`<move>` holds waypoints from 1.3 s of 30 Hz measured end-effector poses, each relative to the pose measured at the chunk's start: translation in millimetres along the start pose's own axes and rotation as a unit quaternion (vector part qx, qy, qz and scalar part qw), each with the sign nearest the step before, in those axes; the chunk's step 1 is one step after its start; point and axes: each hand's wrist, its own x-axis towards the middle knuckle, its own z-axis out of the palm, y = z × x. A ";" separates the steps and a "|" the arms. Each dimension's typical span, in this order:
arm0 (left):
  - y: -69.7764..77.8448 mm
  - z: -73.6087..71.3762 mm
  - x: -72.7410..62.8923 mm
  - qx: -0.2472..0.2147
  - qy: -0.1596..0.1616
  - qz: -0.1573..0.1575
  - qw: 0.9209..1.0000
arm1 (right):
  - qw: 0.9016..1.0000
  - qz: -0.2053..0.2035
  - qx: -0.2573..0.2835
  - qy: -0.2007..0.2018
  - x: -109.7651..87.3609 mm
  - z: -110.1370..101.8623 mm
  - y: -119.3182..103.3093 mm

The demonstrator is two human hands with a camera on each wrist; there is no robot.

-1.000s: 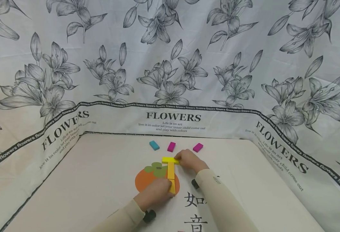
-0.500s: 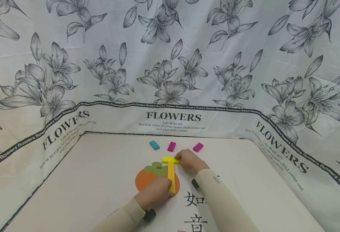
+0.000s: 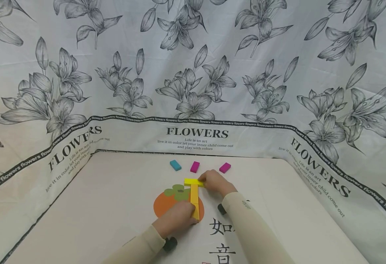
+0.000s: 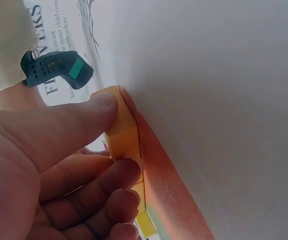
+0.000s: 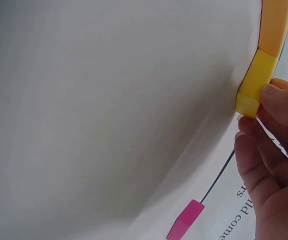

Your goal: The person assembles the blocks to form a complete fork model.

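Yellow blocks form a T shape over the orange persimmon print (image 3: 164, 206) on the cloth. The bright yellow crosspiece (image 3: 190, 181) lies sideways at the far end. From it, an upper stem block (image 3: 194, 194) and a lower stem block (image 3: 196, 213) run end to end toward the near side. My left hand (image 3: 175, 217) pinches the lower stem block; in the left wrist view the thumb (image 4: 101, 107) lies on its near end. With thumb and fingers my right hand (image 3: 216, 183) pinches the crosspiece's right end, seen as a yellow block (image 5: 256, 80) in the right wrist view.
Beyond the T lie a teal block (image 3: 175, 165), a magenta block (image 3: 195, 167) and another magenta block (image 3: 225, 168). Black printed characters (image 3: 222, 227) mark the cloth on the near right. A flower-printed curtain (image 3: 196, 95) stands round the far side and flanks.
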 end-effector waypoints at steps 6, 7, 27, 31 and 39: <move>-0.6 -1.7 0.2 -0.001 -0.001 0.000 1.000 | 1.000 0.000 0.001 -0.001 0.7 0.1 0.8; -0.9 -2.2 0.2 -0.003 -0.001 0.000 1.000 | 1.000 -0.001 0.001 -0.001 0.7 0.2 0.9; -7.0 -8.3 11.5 -0.011 -0.006 -0.012 1.000 | 1.000 0.004 0.003 0.001 -1.3 1.0 -0.8; -9.6 -10.1 11.3 0.007 -0.006 0.007 1.000 | 1.000 -0.001 0.003 0.001 -1.9 1.1 -0.5; -9.0 -13.4 12.2 0.011 -0.011 0.010 1.000 | 1.000 -0.001 0.010 -0.003 -2.8 -0.6 -0.9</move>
